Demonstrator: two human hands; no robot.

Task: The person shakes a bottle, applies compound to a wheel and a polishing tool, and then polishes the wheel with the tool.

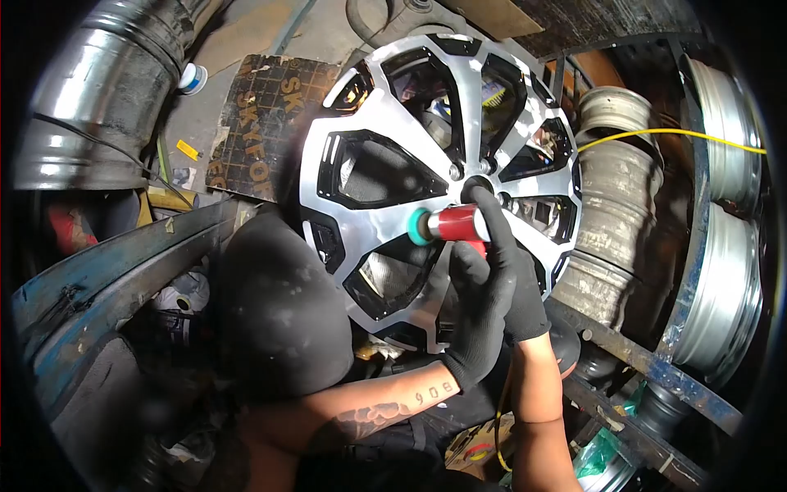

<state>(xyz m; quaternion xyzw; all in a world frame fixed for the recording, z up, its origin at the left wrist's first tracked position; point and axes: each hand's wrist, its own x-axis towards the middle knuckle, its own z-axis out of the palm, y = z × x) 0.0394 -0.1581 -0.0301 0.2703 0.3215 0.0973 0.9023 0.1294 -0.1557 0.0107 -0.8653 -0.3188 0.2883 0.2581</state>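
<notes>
A large alloy wheel (385, 221) with bright silver spokes and black pockets is tilted up in front of me. A small red hand sander (457, 223) with a teal round pad (419, 226) is against or very close to a lower-left spoke. My left hand (477, 316), in a black knit glove, is closed on the sander's lower part, mostly hiding its grip. Also gloved in black, my right hand (516, 283) is closed around the sander's rear end, its fingers reaching up near the wheel's hub. The wheel's lower edge is partly behind my hands.
Several bare rims (611, 189) are stacked at the right, beside a metal rack (689, 271) holding more rims. A yellow hose (648, 132) crosses there. At left are a large metal drum (106, 107), printed board (262, 123) and blue-grey metal rail (106, 275). My knee (283, 303) is beside the wheel.
</notes>
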